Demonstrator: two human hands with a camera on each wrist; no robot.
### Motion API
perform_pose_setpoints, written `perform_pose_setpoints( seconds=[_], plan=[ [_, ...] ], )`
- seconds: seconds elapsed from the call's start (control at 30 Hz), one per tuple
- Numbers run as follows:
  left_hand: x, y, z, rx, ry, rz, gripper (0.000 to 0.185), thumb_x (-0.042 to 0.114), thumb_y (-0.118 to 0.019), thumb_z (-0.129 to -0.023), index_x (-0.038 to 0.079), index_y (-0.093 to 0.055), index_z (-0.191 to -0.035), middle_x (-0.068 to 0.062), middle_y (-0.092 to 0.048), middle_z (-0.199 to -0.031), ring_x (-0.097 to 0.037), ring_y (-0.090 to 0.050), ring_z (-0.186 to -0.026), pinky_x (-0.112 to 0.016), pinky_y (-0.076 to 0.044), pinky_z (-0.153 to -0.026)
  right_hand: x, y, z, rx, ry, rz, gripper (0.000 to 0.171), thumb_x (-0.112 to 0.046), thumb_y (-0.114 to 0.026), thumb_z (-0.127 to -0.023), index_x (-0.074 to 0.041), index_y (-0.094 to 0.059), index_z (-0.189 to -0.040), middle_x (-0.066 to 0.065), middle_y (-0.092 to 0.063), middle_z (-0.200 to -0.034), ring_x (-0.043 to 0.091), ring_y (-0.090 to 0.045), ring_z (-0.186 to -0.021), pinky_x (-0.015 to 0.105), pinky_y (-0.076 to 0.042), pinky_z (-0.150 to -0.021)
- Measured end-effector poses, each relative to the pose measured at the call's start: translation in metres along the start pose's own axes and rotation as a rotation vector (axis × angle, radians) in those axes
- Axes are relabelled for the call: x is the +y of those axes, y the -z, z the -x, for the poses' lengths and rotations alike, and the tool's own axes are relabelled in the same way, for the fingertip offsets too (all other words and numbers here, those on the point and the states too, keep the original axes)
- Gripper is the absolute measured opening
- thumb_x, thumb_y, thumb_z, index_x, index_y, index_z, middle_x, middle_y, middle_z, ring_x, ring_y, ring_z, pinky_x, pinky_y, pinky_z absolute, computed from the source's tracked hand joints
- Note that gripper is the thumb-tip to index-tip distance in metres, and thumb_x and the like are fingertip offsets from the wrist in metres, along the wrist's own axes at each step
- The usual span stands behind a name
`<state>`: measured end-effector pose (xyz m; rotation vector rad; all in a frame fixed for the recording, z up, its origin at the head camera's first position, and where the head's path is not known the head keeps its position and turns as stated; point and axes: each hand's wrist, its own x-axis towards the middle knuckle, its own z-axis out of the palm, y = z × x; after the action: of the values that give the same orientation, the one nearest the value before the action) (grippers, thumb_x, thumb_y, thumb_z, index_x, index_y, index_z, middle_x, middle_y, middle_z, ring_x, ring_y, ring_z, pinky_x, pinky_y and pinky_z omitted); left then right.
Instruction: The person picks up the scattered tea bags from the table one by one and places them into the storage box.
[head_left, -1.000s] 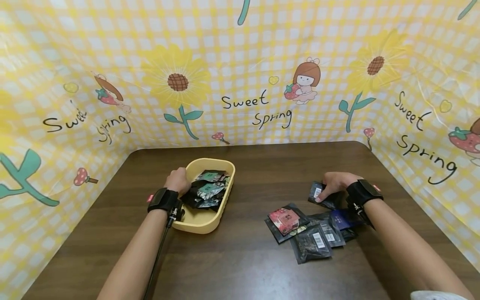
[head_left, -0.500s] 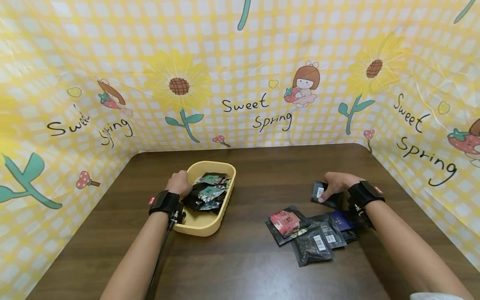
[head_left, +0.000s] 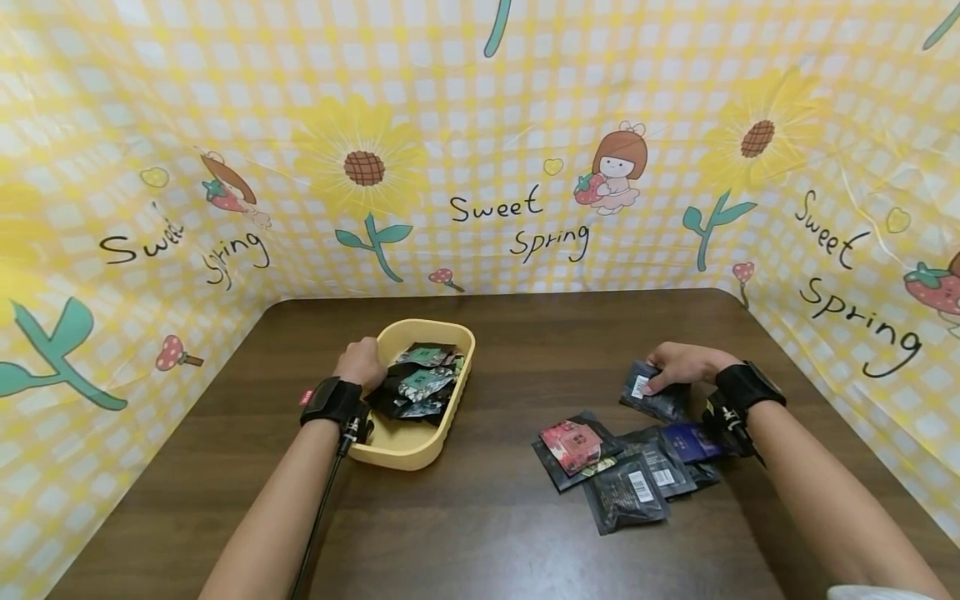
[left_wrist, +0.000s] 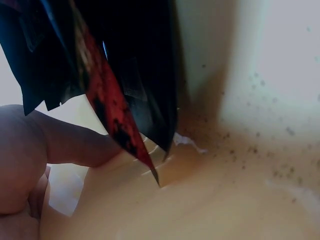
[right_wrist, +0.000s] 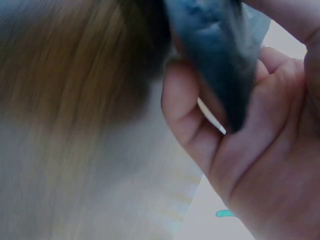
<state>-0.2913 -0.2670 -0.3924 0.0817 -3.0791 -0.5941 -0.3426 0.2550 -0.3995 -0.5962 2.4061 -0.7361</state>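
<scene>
While the left hand [head_left: 360,363] rests on the near left rim of the yellow tray [head_left: 408,442], its fingers [left_wrist: 75,145] curl over the wall into the tray, one lying against the dark packets [head_left: 416,383] heaped inside; it seems to grip the rim rather than a packet, though the left wrist view is too close to be sure. On the right side of the brown table [head_left: 495,533], the right hand [head_left: 684,364] has its fingers [right_wrist: 190,115] curled round a black packet [head_left: 651,393], pinching its far edge with the thumb pressed near its white label. That packet lies at the back of the loose pile, just apart from it. Nearer the person, a red-faced packet [head_left: 572,442], a black barcode packet [head_left: 626,493] and a dark blue packet [head_left: 692,442] overlap one another. Yellow checked cloth [head_left: 480,150] with sunflowers walls the table.
</scene>
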Motion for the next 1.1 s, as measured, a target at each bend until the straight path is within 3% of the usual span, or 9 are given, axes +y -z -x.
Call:
perform_pose_setpoints(
  seconds=[0.23,0.43,0.67,1.1],
  plan=[
    [0.004,0.002,0.0,0.017,0.004,-0.02,0.015,0.005,-0.054,-0.08,-0.003,-0.054,-0.092,-0.019,-0.057,-0.084,-0.032,-0.054,-0.072,-0.041,-0.043,-0.066,-0.011,0.001,-0.009,-0.002,0.043,-0.049,0.026,-0.023,-0.069,-0.086,-0.006,-0.051,-0.082,-0.002,-0.046,-0.072,0.01,-0.044,-0.063,0.024,-0.038,-0.062],
    [0.002,0.003,-0.001,0.031,0.017,-0.032,0.014,0.006,-0.055,-0.079,-0.002,-0.055,-0.09,-0.021,-0.059,-0.087,-0.033,-0.055,-0.074,-0.043,-0.045,-0.067,-0.035,0.004,-0.024,0.006,0.084,-0.043,0.025,-0.022,-0.069,-0.087,-0.004,-0.052,-0.085,0.0,-0.047,-0.074,0.013,-0.045,-0.064,0.025,-0.038,-0.063],
    [0.002,0.001,-0.002,0.011,0.011,-0.011,0.015,0.004,-0.054,-0.08,-0.003,-0.055,-0.094,-0.018,-0.057,-0.083,-0.03,-0.053,-0.071,-0.04,-0.043,-0.065,-0.077,-0.005,-0.052,-0.003,0.149,-0.099,0.024,-0.024,-0.067,-0.089,-0.003,-0.059,-0.1,0.004,-0.058,-0.085,0.014,-0.055,-0.072,0.027,-0.046,-0.066],
    [0.004,0.0,0.0,0.036,0.02,-0.014,0.012,0.004,-0.055,-0.08,-0.002,-0.055,-0.09,-0.018,-0.058,-0.082,-0.031,-0.054,-0.072,-0.041,-0.043,-0.066,-0.168,-0.033,-0.11,0.022,0.317,-0.196,0.028,-0.023,-0.067,-0.089,-0.004,-0.06,-0.108,0.008,-0.067,-0.095,0.013,-0.066,-0.079,0.028,-0.054,-0.071]
  ],
)
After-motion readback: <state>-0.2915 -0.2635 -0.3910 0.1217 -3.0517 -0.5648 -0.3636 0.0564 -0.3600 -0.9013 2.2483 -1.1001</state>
